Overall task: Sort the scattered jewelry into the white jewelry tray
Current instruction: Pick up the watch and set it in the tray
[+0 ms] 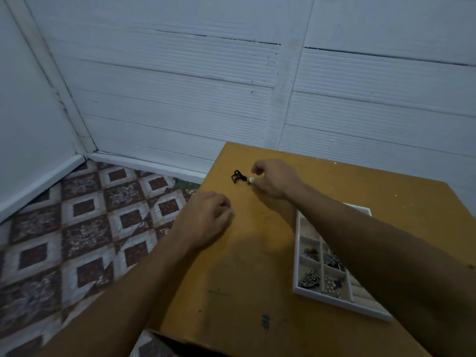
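The white tray [334,301] lies on the yellow table [244,279], the right forearm crossing over it; several of its compartments hold dark and silvery jewelry [310,278]. Beyond the tray and to its left, well apart from it, a small white piece [251,180] sits just beside a black piece [238,176]. The right hand [275,180] has curled fingertips at the white piece; whether it grasps it, I cannot tell. Left of the tray, the left hand [211,220] rests loosely curled, with nothing seen in it.
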Tool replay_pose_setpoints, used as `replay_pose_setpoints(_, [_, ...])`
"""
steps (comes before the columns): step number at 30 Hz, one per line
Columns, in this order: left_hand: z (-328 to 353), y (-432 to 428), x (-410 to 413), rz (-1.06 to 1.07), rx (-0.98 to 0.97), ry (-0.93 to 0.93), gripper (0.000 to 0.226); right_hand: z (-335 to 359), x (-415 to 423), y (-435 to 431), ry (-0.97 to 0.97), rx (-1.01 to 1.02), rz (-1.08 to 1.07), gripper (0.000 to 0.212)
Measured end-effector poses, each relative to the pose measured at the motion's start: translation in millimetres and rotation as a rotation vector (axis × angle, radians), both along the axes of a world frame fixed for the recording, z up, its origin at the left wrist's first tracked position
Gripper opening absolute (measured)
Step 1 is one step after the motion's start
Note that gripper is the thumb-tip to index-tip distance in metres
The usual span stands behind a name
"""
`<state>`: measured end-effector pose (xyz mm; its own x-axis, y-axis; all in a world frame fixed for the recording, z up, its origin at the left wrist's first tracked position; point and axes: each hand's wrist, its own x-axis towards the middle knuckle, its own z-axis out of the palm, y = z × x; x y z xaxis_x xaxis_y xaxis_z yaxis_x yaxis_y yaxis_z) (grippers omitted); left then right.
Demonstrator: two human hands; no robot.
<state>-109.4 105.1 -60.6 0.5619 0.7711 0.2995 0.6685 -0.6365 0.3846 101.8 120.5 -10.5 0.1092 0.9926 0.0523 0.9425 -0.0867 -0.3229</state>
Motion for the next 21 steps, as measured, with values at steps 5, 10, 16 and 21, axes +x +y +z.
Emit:
replay_pose_setpoints(5, [-6,-12,-10,-0.006,-0.013,-0.030,0.027,-8,-35,31,-0.256,-0.012,-0.063,0.031])
replay_pose_setpoints(10, [-5,-16,-18,0.007,-0.010,-0.058,0.026,-19,-51,41,-0.390,-0.034,-0.059,0.019])
replay_pose_setpoints(16, [-6,-14,-18,-0.009,-0.012,-0.050,0.026,-10,-49,31,-0.152,0.069,0.001,0.011])
replay_pose_setpoints(21, [0,-27,9,-0.065,-0.074,-0.073,0.023,18,-16,-14,0.231,0.159,0.055,0.008])
